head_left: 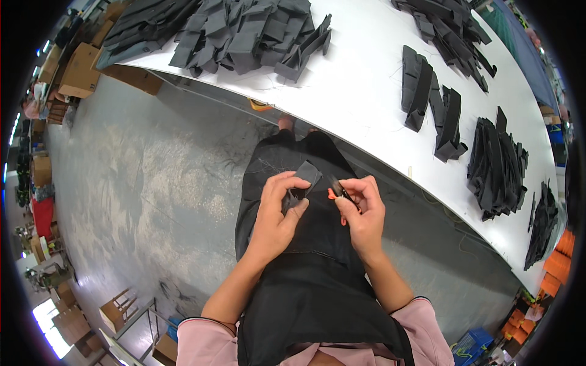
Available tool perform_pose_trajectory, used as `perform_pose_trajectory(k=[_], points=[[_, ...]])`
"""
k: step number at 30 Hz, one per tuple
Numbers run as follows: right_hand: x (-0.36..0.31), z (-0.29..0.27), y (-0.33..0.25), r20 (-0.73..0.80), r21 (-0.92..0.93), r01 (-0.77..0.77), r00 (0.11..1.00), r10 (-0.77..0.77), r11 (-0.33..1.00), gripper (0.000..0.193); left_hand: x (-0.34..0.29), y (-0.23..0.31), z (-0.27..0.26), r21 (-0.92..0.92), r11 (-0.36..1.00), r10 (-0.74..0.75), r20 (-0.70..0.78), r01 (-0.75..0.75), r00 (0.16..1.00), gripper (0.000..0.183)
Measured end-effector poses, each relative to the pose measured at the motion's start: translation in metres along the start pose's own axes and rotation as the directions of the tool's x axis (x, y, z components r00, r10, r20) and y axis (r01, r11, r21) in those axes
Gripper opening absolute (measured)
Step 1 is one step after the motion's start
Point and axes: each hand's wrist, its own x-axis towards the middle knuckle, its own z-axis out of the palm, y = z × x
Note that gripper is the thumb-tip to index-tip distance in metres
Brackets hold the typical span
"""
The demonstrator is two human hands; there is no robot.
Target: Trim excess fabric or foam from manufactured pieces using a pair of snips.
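Over my lap, my left hand (pixel 281 204) pinches a small dark grey fabric piece (pixel 307 173) between thumb and fingers. Its folded end points up and to the right. Just right of it, my right hand (pixel 363 210) is closed around a pair of small thread snips (pixel 335 185) with dark blades and orange-red parts. The blade tips lie close to the fabric's right edge, apart from it as far as I can see. Loose threads cling to the black apron (pixel 311 293) beneath my hands.
A white table (pixel 360 79) runs diagonally ahead and to the right. On it lie a big heap of dark fabric pieces (pixel 244 33), several strips (pixel 417 88) and a bundle (pixel 497 165). Cardboard boxes (pixel 79 70) stand at the far left; a blue crate (pixel 475 344) sits lower right.
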Motion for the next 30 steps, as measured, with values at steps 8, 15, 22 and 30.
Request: perform_pose_trajectory(k=[8, 15, 22, 30], points=[[0.006, 0.008, 0.012, 0.072, -0.472, 0.448, 0.878, -0.473, 0.759, 0.023, 0.000, 0.008, -0.004, -0.611, 0.555, -0.408, 0.391, 0.565, 0.825, 0.034], [-0.007, 0.012, -0.005, 0.108, -0.537, 0.456, 0.872, -0.478, 0.710, 0.021, -0.001, 0.009, -0.006, -0.732, 0.263, -0.363, 0.529, 0.629, 0.767, 0.042], [0.001, 0.011, -0.002, 0.106, -0.519, 0.465, 0.867, -0.486, 0.717, 0.024, 0.000, 0.007, -0.006, -0.725, 0.256, -0.347, 0.548, 0.639, 0.761, 0.045], [0.011, 0.005, 0.003, -0.003, -0.354, 0.303, 0.946, -0.325, 0.885, 0.021, 0.001, 0.009, -0.005, -0.640, 0.557, -0.373, 0.377, 0.530, 0.848, 0.038]])
